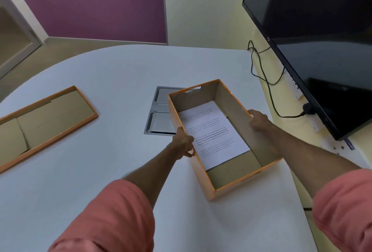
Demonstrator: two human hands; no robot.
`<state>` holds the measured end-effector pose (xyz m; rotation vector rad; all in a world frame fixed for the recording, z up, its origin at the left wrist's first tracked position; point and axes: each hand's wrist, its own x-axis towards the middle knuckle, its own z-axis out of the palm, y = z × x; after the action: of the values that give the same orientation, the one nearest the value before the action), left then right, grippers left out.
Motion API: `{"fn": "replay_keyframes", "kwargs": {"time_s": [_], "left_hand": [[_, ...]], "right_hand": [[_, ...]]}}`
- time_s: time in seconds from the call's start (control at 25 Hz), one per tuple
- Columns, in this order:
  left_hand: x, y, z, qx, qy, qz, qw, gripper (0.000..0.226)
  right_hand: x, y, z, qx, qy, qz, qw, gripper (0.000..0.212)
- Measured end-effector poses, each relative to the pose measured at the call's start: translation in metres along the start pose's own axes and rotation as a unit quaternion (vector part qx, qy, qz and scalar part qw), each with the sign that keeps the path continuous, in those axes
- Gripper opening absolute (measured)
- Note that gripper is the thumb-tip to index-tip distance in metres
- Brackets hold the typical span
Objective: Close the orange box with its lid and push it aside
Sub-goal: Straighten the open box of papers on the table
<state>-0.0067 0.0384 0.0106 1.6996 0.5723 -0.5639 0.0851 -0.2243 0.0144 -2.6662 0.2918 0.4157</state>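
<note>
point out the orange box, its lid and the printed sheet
orange box (pixel 203 179): head view, on its left outer wall
lid (pixel 60 111): head view, on its brown inner face
printed sheet (pixel 213 133): head view, on its middle

- Box (pixel 240 179): orange, open, on the white table (pixel 112 82), turned at an angle.
- Sheet (pixel 213 135): printed, flat on the box floor.
- Left hand (pixel 184 141): grips the box's left wall at the rim.
- Right hand (pixel 258 121): grips the right wall at the rim.
- Lid (pixel 43 125): inside up, at the table's left, well apart from the box.
- Hatch (pixel 159 113): grey, set into the table, partly behind the box.
- Monitor (pixel 322 40): dark, at right; cable (pixel 261 74) beside it.
</note>
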Motion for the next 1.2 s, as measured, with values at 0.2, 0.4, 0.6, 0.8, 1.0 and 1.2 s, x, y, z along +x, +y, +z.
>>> {"fn": "replay_keyframes", "kwargs": {"time_s": [0.2,0.4,0.6,0.8,1.0,1.2], "left_hand": [[-0.015,-0.003,-0.053,0.034,0.016,0.037,0.999,0.042],[-0.036,-0.015,-0.114,0.077,0.065,0.044,0.994,0.045],[-0.058,-0.037,-0.158,0.14,0.083,0.051,0.985,0.045],[-0.076,-0.062,-0.179,0.174,0.068,0.044,0.981,0.046],[-0.088,-0.087,-0.192,0.188,0.054,0.052,0.979,0.045],[-0.085,-0.104,-0.205,0.206,0.056,0.07,0.974,0.043]], "right_hand": [[-0.05,-0.033,0.019,0.031,-0.015,-0.017,0.999,0.04],[-0.098,-0.08,0.045,0.06,-0.019,-0.03,0.998,0.036],[-0.151,-0.115,0.082,0.096,0.005,-0.013,0.995,0.018],[-0.191,-0.125,0.114,0.105,0.012,0.029,0.994,0.025],[-0.22,-0.13,0.134,0.094,0.022,0.042,0.994,0.017],[-0.241,-0.136,0.151,0.101,0.029,0.044,0.994,0.02]]}}
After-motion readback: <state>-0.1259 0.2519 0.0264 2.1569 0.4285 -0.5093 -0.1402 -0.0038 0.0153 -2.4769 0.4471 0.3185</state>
